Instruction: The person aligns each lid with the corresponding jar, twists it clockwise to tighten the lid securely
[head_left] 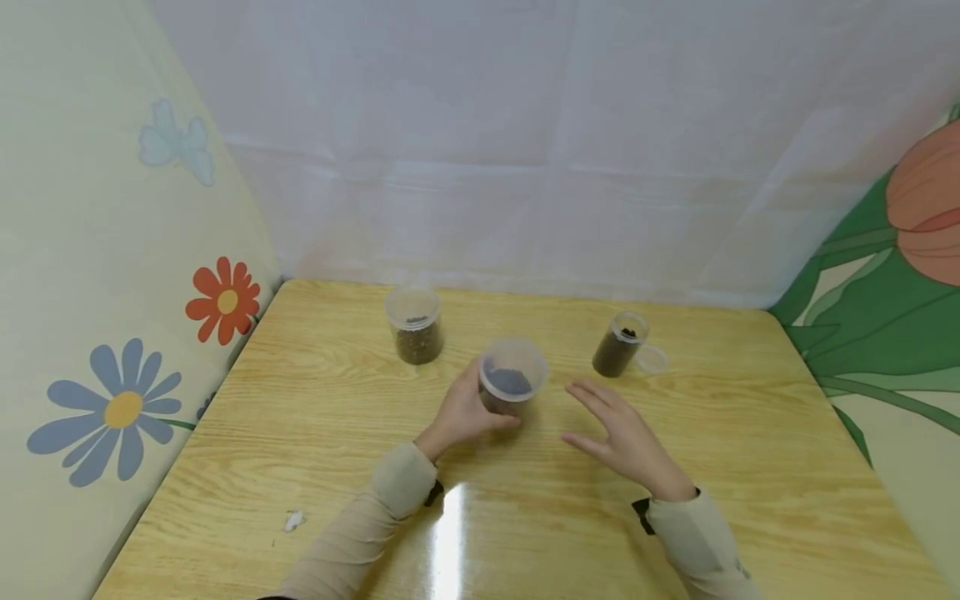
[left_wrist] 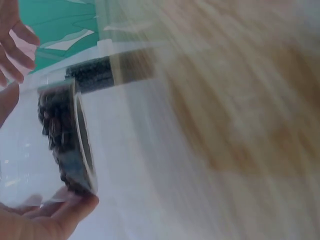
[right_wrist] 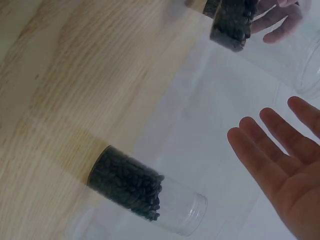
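Note:
My left hand (head_left: 468, 412) grips a clear round jar (head_left: 517, 367) from its left side, fingers and thumb around the wall. Dark beans (left_wrist: 60, 135) fill the lower part of this jar, and its underside shows in the left wrist view. To the right, my right hand (head_left: 618, 437) hovers with fingers extended and thumb apart, touching nothing; its spread fingers (right_wrist: 270, 145) also show in the right wrist view. Beyond that hand stands a slimmer clear jar (right_wrist: 125, 182), more than half full of dark beans. A small round translucent lid (head_left: 652, 359) lies right beside it.
Another wide clear jar (head_left: 417, 340) with brown contents stands at the back left of the wooden table (head_left: 337, 400). A small white patch (head_left: 294, 521) marks the table's front left. White sheeting (head_left: 465, 167) hangs behind, with flower-printed panels (head_left: 123, 408) at both sides.

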